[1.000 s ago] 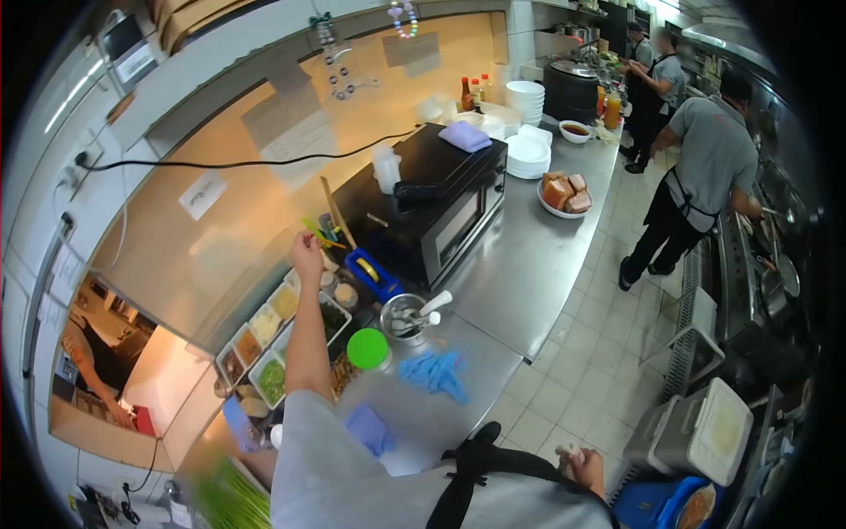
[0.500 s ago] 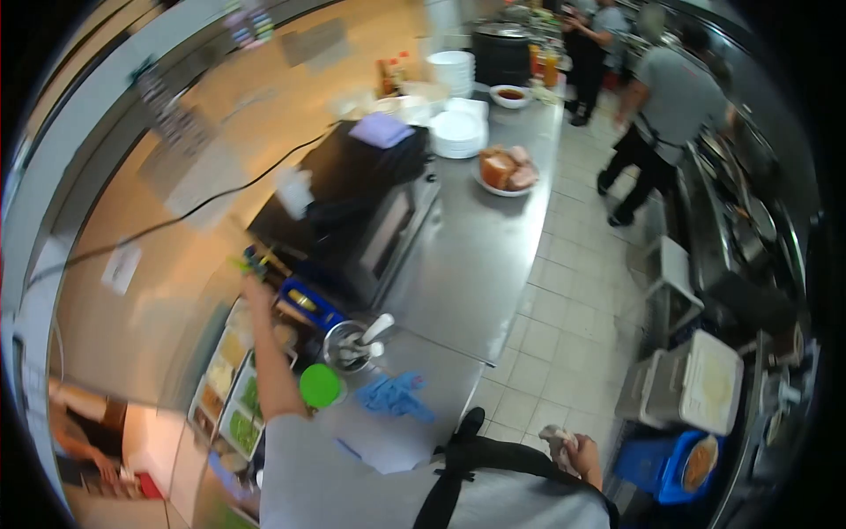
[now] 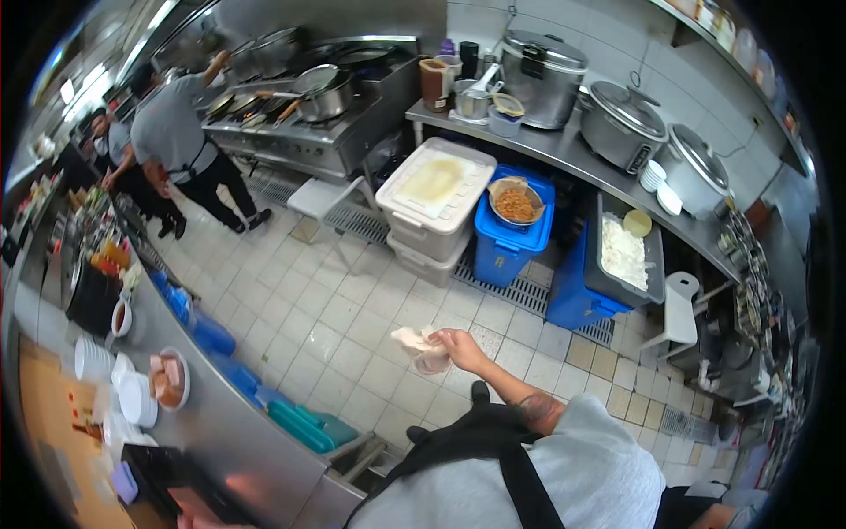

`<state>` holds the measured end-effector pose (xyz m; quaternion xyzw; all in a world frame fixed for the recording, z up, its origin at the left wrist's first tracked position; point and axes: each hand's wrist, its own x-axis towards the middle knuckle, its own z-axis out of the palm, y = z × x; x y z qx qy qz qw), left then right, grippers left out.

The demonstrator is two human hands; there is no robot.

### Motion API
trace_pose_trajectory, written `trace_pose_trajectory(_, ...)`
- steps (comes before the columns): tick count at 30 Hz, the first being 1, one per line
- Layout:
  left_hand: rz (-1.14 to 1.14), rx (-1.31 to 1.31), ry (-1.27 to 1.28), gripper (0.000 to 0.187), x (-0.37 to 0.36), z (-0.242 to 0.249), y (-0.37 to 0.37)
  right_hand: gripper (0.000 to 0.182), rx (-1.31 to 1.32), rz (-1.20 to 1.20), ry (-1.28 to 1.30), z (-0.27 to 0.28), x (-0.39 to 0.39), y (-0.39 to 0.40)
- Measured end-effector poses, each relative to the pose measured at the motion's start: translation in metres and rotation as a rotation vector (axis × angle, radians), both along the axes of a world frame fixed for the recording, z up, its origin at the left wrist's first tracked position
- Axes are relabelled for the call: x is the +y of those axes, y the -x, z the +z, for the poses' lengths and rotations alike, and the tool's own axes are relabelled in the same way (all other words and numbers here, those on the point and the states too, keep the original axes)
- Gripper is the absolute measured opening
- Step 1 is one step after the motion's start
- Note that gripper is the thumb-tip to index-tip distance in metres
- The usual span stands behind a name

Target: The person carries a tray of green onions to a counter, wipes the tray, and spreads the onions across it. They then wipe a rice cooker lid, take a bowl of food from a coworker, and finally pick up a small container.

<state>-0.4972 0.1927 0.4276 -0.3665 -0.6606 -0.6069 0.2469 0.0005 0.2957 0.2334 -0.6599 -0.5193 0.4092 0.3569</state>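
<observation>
My right hand (image 3: 461,349) is stretched out over the tiled floor, its fingers closed on a pale crumpled cloth (image 3: 423,346). The cloth hangs loosely from the fingertips, with part of it looking thin and greyish. At the bottom left edge, beside the black oven (image 3: 181,480), only a sliver of skin shows, probably my left arm or hand; its fingers are out of sight. Ahead of my right hand stand a blue bin (image 3: 502,256) bearing a bowl of brown crumbly food (image 3: 515,204) and a grey tub of white food (image 3: 624,251).
Lidded white containers (image 3: 436,185) and a white stool (image 3: 326,204) stand near the stove (image 3: 308,141). Rice cookers (image 3: 624,123) line the steel shelf. A steel counter (image 3: 225,441) with a bowl of meat (image 3: 167,379) runs along the left. Two co-workers (image 3: 176,123) stand at the far left.
My view has swung right, from the counter to the floor, bins and stove. My right hand, still holding the cloth, is now stretched forward. My left arm has nearly left the view.
</observation>
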Motion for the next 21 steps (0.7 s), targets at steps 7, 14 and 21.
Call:
trace_pose_trajectory(7,-1.263,0.087,0.682,0.054,0.113,-0.022,-0.283,0.031,0.297,0.156,-0.197,0.058,0.016,-0.054)
trace_pose_trajectory(14,-1.723,-0.060,1.185,0.035,0.174,-0.109,-0.477,0.026,0.326,0.007,-0.438,0.146,0.027,-0.184)
trace_pose_trajectory(21,-2.024,-0.243,1.256,0.016,0.277,-0.099,-0.574,0.029,0.175,-0.429,-0.552,0.211,0.017,-0.378)
